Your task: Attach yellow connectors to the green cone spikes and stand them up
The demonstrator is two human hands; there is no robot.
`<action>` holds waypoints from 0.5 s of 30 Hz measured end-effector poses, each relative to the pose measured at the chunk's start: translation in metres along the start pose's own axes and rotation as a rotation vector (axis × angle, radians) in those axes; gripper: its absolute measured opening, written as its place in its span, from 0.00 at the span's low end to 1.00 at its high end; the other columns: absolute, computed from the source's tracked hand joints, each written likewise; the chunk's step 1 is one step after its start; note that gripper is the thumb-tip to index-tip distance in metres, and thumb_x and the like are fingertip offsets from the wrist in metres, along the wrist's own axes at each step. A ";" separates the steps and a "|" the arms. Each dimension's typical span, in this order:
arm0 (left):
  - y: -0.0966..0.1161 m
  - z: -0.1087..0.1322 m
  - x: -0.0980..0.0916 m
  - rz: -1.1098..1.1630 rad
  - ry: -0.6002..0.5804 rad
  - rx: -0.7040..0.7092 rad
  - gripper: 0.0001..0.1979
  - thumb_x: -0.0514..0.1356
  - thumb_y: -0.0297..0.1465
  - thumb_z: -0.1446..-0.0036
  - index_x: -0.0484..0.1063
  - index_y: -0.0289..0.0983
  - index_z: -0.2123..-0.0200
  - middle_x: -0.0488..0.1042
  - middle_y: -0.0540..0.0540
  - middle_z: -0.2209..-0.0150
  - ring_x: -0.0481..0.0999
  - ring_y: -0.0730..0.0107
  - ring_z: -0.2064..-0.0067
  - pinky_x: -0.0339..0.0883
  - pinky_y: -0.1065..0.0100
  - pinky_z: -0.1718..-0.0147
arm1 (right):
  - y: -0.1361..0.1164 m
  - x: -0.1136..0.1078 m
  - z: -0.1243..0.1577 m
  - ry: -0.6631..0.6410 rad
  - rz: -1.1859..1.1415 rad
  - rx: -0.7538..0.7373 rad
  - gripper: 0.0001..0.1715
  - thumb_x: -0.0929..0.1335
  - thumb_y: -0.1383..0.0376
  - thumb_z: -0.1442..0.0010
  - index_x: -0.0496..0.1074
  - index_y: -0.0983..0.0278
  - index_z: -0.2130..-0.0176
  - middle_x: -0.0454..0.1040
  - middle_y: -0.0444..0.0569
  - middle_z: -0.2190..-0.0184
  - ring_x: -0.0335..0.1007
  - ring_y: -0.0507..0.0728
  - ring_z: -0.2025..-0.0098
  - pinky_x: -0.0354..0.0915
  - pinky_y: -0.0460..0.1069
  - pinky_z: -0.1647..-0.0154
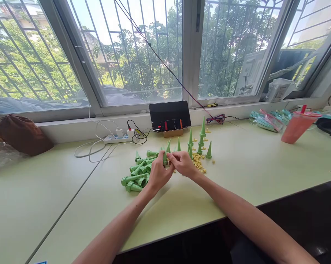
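Note:
My left hand (160, 172) is closed around a green plastic watering spike (167, 148), its pointed tip up. Pressed against that spike's side is my right hand (184, 164), thumb and fingers pinched together; whatever lies between them is hidden. A heap of loose green spikes (135, 178) lies beside my left hand, several with their open caps showing. Small yellow valves (199, 163) are scattered just beyond my right hand. Behind them stand stacked green spikes (202, 135) with yellow valves sticking out sideways, and a single upright spike (208, 151).
A black tablet (169, 112) leans at the window with a lit phone (172, 125) before it. On the left are a power strip (120, 138), white cables and a brown bag (22, 134). A red cup with straw (298, 128) and plastic packets (267, 119) stand right.

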State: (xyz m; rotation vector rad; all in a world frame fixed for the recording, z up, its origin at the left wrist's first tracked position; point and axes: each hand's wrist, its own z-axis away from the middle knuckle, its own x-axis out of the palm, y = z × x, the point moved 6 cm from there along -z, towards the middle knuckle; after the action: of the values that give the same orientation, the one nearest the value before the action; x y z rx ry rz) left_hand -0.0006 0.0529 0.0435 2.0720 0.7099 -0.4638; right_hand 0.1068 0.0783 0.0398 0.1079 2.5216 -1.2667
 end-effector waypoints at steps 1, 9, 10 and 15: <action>0.000 0.000 0.000 -0.003 -0.002 0.001 0.06 0.54 0.32 0.44 0.58 0.40 0.66 0.64 0.56 0.78 0.60 0.76 0.78 0.54 0.73 0.75 | 0.000 0.000 0.000 0.002 0.005 0.000 0.27 0.62 0.53 0.37 0.61 0.65 0.81 0.60 0.42 0.84 0.54 0.49 0.79 0.51 0.45 0.77; -0.001 0.000 0.000 -0.008 -0.006 0.006 0.05 0.54 0.33 0.43 0.60 0.39 0.65 0.66 0.55 0.77 0.62 0.75 0.78 0.54 0.73 0.75 | 0.001 0.000 0.001 0.005 0.023 0.016 0.27 0.61 0.53 0.37 0.63 0.65 0.81 0.63 0.44 0.83 0.57 0.49 0.79 0.53 0.45 0.77; -0.001 0.000 0.000 -0.008 -0.007 0.005 0.05 0.54 0.33 0.43 0.60 0.39 0.65 0.66 0.55 0.77 0.62 0.75 0.78 0.54 0.73 0.75 | 0.001 0.000 0.001 0.004 0.026 0.020 0.27 0.61 0.52 0.37 0.63 0.65 0.81 0.63 0.44 0.83 0.57 0.50 0.79 0.53 0.45 0.77; -0.001 0.000 0.000 -0.020 -0.003 0.007 0.05 0.54 0.34 0.43 0.60 0.39 0.65 0.65 0.54 0.77 0.61 0.75 0.78 0.54 0.73 0.76 | 0.001 0.000 0.001 0.007 0.036 0.030 0.29 0.61 0.50 0.37 0.61 0.65 0.82 0.61 0.43 0.84 0.54 0.49 0.79 0.50 0.46 0.77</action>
State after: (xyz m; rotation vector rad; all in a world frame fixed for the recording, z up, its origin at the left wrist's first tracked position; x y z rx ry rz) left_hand -0.0010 0.0532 0.0428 2.0719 0.7290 -0.4817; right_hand 0.1075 0.0784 0.0391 0.1643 2.4956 -1.2921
